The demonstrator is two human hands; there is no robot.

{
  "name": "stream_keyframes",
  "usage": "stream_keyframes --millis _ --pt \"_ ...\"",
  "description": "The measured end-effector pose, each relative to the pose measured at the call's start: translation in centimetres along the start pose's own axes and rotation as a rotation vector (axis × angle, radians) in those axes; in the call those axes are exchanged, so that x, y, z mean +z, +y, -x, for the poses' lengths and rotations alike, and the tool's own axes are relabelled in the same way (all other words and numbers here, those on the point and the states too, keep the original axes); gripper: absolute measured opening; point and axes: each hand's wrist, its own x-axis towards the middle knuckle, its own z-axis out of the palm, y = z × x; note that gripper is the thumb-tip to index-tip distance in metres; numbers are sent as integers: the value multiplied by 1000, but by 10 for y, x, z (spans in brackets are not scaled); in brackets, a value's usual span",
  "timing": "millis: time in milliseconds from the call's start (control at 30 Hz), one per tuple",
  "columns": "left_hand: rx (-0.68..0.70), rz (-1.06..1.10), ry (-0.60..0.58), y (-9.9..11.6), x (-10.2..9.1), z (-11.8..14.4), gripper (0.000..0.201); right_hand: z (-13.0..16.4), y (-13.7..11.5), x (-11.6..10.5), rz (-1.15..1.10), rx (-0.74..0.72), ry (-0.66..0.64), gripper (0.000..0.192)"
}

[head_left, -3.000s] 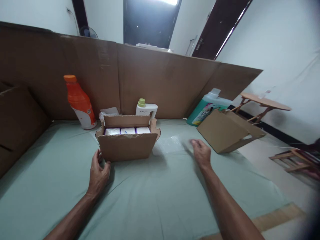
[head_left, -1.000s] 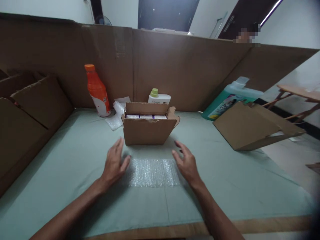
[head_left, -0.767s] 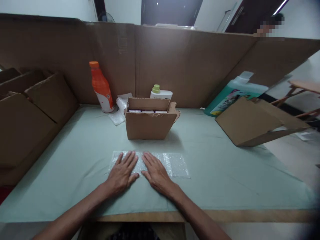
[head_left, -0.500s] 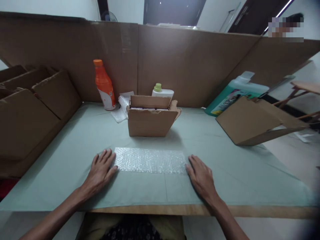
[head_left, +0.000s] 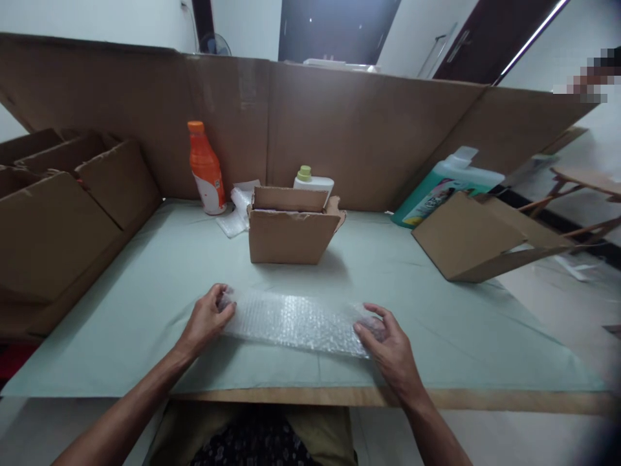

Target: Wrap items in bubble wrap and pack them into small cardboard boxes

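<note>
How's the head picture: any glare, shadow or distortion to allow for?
Head view: bright glints on the bubble wrap. Head view: soft shadow on the cloth right of the small carton. Head view: the door leans, likely lens distortion; lower right corner dark.

- Bubble wrap [head_left: 294, 318] held at ends w/ L hand [head_left: 204, 320] & R hand [head_left: 394, 349].
- Open box [head_left: 291, 238] set beyond it on cloth [head_left: 121, 323].
- White bottle [head_left: 316, 183] part. hidden behind.
- Orange bottle [head_left: 206, 173] stood at L.
- Green jug [head_left: 429, 194] part. blocked by carton [head_left: 463, 234], R.

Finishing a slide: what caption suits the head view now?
Left hand and right hand hold a bubble-wrap strip near an open cardboard box.
</note>
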Motion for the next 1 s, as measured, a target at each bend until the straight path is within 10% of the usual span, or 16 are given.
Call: stream_keyframes --millis 300,533,633,733,1000 --pt "46 214 111 22 7 18 57 -1 -20 -10 319 -27 62 64" --pt "-198 904 -445 68 25 30 77 24 -93 60 -30 -210 -372 69" --pt "-172 784 -327 67 35 23 66 30 -103 64 -255 -202 -485 61" --pt "-162 671 -236 54 37 15 55 25 -91 50 -247 -192 -327 36" --pt "-124 258 -171 30 23 -4 66 23 -48 75 414 -469 -295 26"
